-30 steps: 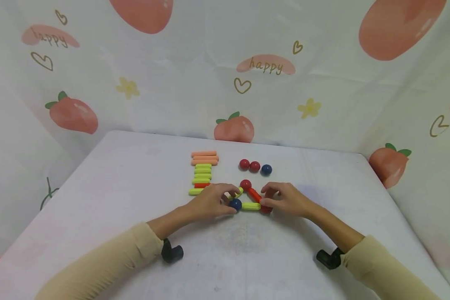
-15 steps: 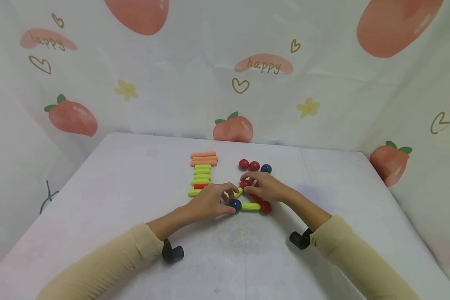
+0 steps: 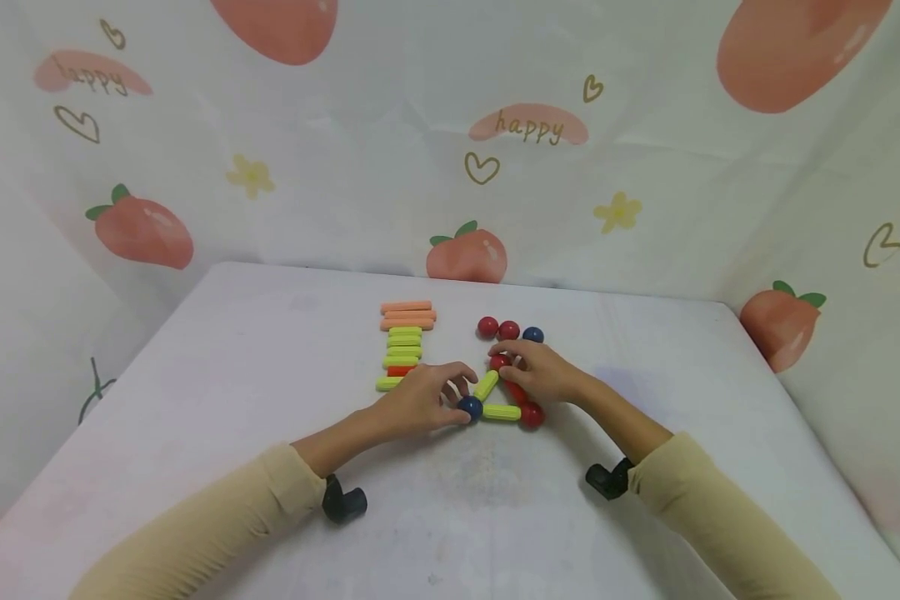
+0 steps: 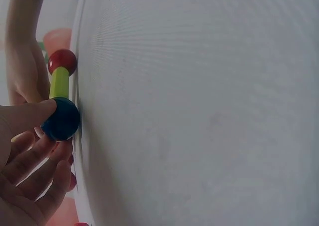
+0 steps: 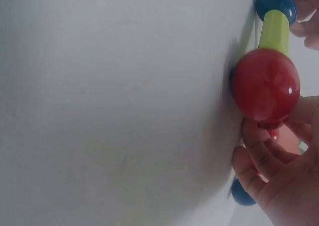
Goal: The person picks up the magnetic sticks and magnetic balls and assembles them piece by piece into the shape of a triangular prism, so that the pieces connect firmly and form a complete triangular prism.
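My left hand [image 3: 423, 400] pinches a blue ball [image 3: 471, 408] between thumb and fingers; the left wrist view shows the thumb on the blue ball [image 4: 61, 118]. Two yellow-green rods run from this ball: the front rod [image 3: 502, 412] reaches a near red ball [image 3: 532, 415], and the slanted rod [image 3: 487, 385] reaches a far red ball [image 3: 499, 362]. My right hand [image 3: 542, 372] pinches that far ball. Beneath this hand a red rod [image 3: 516, 392], partly hidden, lies between the two red balls. Together the pieces form a triangle flat on the table.
Behind the triangle sit two loose red balls [image 3: 487, 327] and a blue ball [image 3: 533, 334]. A column of orange rods [image 3: 408, 315], yellow-green rods [image 3: 404, 342] and a red rod [image 3: 401, 372] lies left of it. A printed cloth [image 3: 345, 167] hangs behind the white table [image 3: 270, 350].
From the near red ball, my right hand has moved away to the far red ball, which has shifted slightly right. The slanted rod now meets that ball. My left hand keeps its place.
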`<state>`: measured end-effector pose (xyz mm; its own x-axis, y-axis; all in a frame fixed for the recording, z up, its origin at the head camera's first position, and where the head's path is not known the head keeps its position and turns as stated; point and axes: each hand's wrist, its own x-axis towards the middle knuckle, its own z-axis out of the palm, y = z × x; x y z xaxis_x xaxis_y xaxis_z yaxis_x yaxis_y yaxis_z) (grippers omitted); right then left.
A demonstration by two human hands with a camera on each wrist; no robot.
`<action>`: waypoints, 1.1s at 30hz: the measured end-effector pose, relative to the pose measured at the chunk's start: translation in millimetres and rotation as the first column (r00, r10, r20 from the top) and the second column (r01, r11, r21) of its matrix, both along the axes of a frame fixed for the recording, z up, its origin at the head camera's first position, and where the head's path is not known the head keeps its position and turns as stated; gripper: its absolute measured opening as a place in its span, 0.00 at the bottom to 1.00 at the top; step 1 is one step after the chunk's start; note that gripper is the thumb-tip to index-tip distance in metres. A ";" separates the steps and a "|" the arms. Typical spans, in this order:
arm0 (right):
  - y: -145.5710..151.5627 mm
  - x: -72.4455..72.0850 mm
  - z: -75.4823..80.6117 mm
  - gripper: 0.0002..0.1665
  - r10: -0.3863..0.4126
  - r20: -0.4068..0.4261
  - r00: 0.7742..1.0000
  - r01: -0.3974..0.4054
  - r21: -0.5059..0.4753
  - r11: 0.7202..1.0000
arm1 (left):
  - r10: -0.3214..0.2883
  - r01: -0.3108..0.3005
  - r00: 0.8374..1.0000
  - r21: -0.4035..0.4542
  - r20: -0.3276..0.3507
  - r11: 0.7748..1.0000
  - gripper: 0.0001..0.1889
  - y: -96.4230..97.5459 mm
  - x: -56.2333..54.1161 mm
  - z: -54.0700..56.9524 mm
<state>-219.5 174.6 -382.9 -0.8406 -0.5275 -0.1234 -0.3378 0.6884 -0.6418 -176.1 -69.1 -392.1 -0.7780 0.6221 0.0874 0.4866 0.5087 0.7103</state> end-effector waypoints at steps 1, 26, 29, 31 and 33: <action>0.4 0.2 -0.6 0.22 -0.002 -0.003 1.000 0.002 -0.007 1.000 | -0.001 0.001 1.000 0.003 0.002 1.000 0.24 0.2 -0.3 -0.1; 47.1 52.5 -4.6 0.37 0.113 -0.010 0.993 -0.114 -0.108 0.988 | 0.192 -0.194 0.981 0.093 0.025 0.977 0.27 -73.1 -20.2 5.5; 50.4 51.6 -6.2 0.36 0.144 -0.019 0.989 -0.145 -0.123 0.982 | 0.240 -0.242 0.969 0.041 0.051 0.969 0.25 -86.5 -21.5 4.2; 51.1 50.6 -6.7 0.35 0.150 -0.012 0.989 -0.150 -0.131 0.980 | 0.265 -0.266 0.961 -0.002 0.074 0.964 0.24 -91.7 -21.9 2.0; 51.3 49.6 -7.3 0.35 0.147 -0.003 0.989 -0.146 -0.128 0.981 | 0.279 -0.277 0.956 -0.035 0.092 0.960 0.23 -93.8 -22.4 -0.7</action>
